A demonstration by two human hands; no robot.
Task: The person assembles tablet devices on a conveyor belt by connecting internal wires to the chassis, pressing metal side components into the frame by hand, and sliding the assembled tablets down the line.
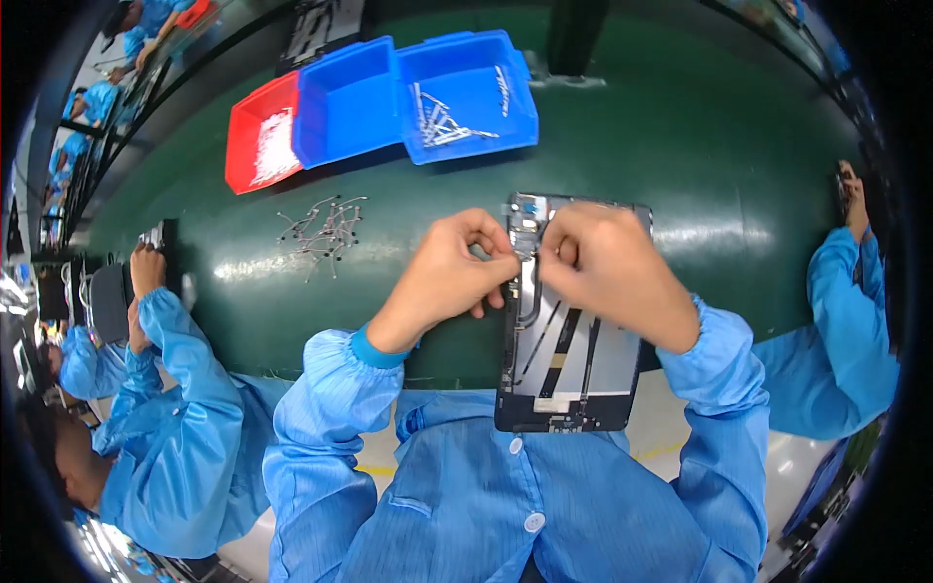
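Note:
An opened tablet [609, 367], its inner parts and dark ribbon strips showing, lies on the green table in front of me and sticks out past the near edge. My left hand [457, 264] is closed in a pinch at the tablet's upper left edge. Across from it, my right hand [607, 264] pinches over the upper part of the tablet, fingertips close to the left ones. Whatever sits between the fingers of either hand is too small or hidden to make out. A thin dark cable [531, 301] runs below the fingertips along the tablet's left side.
Beyond my left hand lies a loose pile of small thin cables [326, 231]. Farther back stand a red bin [238, 146] with white pieces, a blue bin [345, 107] and another blue bin [466, 58] with thin strips. Co-workers sit on both sides.

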